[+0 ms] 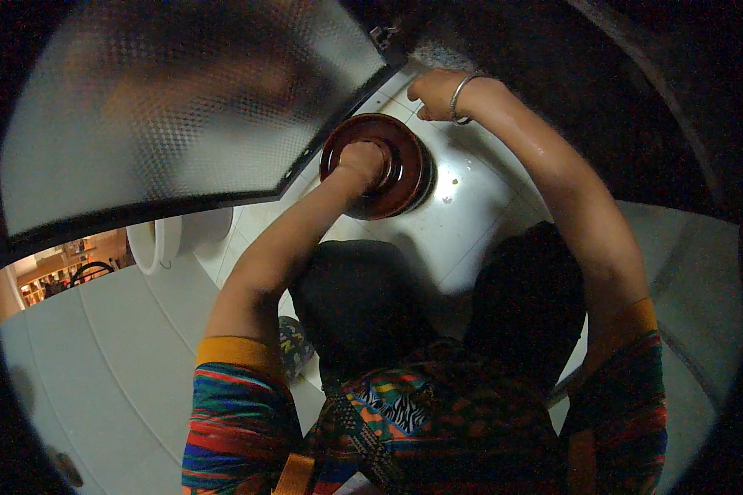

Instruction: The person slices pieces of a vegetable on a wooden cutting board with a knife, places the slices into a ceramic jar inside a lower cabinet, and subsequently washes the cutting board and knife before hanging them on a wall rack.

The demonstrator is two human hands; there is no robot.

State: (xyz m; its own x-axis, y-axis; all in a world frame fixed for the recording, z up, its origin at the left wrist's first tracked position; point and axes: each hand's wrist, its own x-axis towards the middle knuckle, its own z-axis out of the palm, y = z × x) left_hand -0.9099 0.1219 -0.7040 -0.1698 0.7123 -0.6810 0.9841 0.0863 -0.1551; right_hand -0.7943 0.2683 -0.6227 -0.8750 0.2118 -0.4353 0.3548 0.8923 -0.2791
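A round, glossy brown glazed pot [405,145] sits on the tiled floor in front of my knees. My left hand [362,162] curls over the raised ring at its centre; the fingertips are hidden beneath the hand. Farther out and to the right, my right hand [436,94] hangs above the floor, apart from the pot, with a silver bangle [461,99] at the wrist. Its thumb and forefinger are apart, and I see nothing between them. The other fingers are hard to make out.
A textured, frosted panel door [223,117] in a dark frame hangs close by the pot's left side. White tiles [470,192] show under my crouching legs. A white bucket-like container [161,244] stands at left, past a pale panel [117,365]. Deep shadow covers the upper right.
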